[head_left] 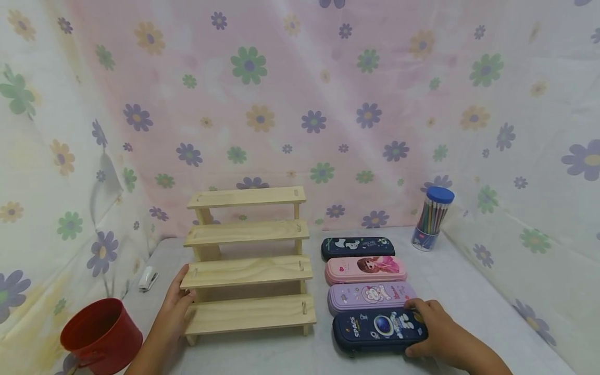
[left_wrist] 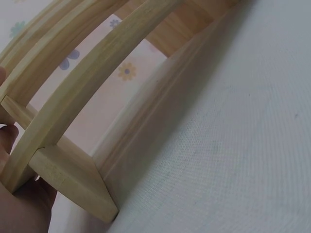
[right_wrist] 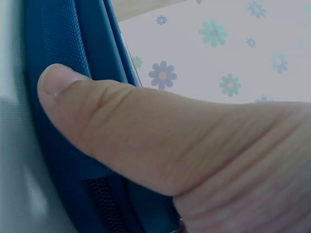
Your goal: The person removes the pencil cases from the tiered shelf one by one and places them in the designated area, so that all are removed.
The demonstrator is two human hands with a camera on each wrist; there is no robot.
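A four-tier wooden display shelf [head_left: 248,271] stands left of centre in the head view. My left hand [head_left: 172,307] holds its left side near the lower tiers. The left wrist view shows fingers around the board ends [left_wrist: 53,136] at close range. To the right, my right hand [head_left: 433,330] grips the right end of a navy pencil case [head_left: 370,330] with a space print, thumb at the front edge and fingers at the back. In the right wrist view the thumb [right_wrist: 112,116] presses on the case's side beside its zipper [right_wrist: 104,204]. The case lies on the table.
Behind the navy case lie a purple pencil case [head_left: 342,298], a pink one [head_left: 347,270] and a dark one [head_left: 335,250]. A blue-lidded tub of pencils [head_left: 431,219] stands back right. At left are a red bucket [head_left: 117,338] and a white stapler-like object [head_left: 147,278].
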